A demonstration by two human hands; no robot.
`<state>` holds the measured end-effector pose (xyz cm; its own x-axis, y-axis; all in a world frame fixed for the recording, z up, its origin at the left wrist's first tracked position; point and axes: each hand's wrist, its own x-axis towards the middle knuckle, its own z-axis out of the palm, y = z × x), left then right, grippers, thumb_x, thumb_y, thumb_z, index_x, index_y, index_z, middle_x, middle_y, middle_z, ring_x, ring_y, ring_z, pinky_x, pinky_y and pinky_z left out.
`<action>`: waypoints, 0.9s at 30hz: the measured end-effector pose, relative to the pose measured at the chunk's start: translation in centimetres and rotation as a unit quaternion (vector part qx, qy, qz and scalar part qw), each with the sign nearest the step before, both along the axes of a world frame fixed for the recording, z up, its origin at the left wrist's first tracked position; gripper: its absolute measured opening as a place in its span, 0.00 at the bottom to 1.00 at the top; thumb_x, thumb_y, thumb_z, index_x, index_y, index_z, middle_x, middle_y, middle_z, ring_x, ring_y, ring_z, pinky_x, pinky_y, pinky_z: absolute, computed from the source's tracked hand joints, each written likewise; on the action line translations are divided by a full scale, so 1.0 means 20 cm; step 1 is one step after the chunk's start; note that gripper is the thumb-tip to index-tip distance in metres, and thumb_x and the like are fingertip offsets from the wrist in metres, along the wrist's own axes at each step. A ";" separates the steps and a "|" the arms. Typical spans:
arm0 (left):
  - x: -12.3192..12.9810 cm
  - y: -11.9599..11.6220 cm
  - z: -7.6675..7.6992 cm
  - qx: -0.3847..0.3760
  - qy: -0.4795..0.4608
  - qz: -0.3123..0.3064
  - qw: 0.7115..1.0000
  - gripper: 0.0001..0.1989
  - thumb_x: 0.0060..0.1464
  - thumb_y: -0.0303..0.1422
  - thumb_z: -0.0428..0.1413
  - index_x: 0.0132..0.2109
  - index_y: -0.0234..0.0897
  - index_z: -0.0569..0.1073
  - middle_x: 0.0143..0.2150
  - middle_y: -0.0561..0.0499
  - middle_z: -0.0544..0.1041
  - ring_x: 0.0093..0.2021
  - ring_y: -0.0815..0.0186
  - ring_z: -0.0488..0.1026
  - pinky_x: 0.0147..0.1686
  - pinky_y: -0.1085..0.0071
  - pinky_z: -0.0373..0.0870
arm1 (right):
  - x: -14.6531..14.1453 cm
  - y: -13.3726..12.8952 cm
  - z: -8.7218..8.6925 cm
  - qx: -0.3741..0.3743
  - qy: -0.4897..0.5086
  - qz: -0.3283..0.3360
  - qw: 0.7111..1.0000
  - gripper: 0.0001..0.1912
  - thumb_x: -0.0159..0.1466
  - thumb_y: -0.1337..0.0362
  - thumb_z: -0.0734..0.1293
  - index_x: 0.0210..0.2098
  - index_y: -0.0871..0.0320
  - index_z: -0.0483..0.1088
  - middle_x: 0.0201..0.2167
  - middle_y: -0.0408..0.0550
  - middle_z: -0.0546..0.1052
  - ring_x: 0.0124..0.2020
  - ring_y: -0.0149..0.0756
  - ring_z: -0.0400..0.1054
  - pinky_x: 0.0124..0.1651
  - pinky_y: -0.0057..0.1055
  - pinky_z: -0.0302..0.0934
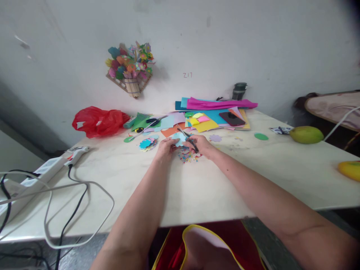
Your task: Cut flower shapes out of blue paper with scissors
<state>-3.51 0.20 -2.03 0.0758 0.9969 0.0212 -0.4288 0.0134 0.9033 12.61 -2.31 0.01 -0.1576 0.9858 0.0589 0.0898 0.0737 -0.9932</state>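
My left hand [166, 145] pinches a light blue paper piece [179, 139] with a scalloped edge, held just above the table. In my right hand [203, 145] is a pair of scissors [192, 143] with dark handles, its blades pointing up and left beside the paper. Small multicoloured paper scraps [189, 156] lie beneath both hands. To the left rests a stack of scalloped paper cutouts [148, 143], a blue one on top. A lilac scalloped cutout [215, 138] lies to the right of my right hand.
Behind the hands are coloured paper sheets [206, 125], a phone [232, 119] and a second pair of scissors [153, 122]. A red plastic bag [98, 120] sits back left. A power strip [42, 174] with loose cables occupies the left edge; a green-yellow fruit [306, 134] lies right.
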 end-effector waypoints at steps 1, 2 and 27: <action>0.00 0.00 0.00 0.001 0.004 -0.003 1.000 0.10 0.32 0.26 0.66 0.27 0.31 0.74 0.26 0.49 0.76 0.25 0.69 0.72 0.27 0.73 0.71 | 0.01 0.01 0.00 0.011 0.006 -0.008 1.000 0.15 0.47 0.62 0.77 0.27 0.60 0.69 0.13 0.38 0.66 0.12 0.25 0.56 0.14 0.23 0.48; 0.00 -0.01 0.01 0.002 0.008 -0.007 1.000 0.10 0.32 0.26 0.66 0.26 0.31 0.74 0.25 0.49 0.76 0.25 0.68 0.72 0.27 0.73 0.72 | 0.03 0.03 -0.01 0.016 0.016 -0.020 1.000 0.16 0.46 0.61 0.77 0.27 0.60 0.68 0.13 0.38 0.66 0.12 0.25 0.56 0.14 0.24 0.49; 0.02 -0.03 0.01 0.026 0.070 -0.039 0.996 0.12 0.30 0.30 0.69 0.26 0.32 0.76 0.24 0.49 0.76 0.24 0.66 0.73 0.28 0.70 0.73 | 0.02 0.02 0.00 0.025 0.087 -0.013 0.996 0.16 0.44 0.73 0.71 0.33 0.59 0.67 0.16 0.34 0.68 0.18 0.25 0.62 0.23 0.22 0.57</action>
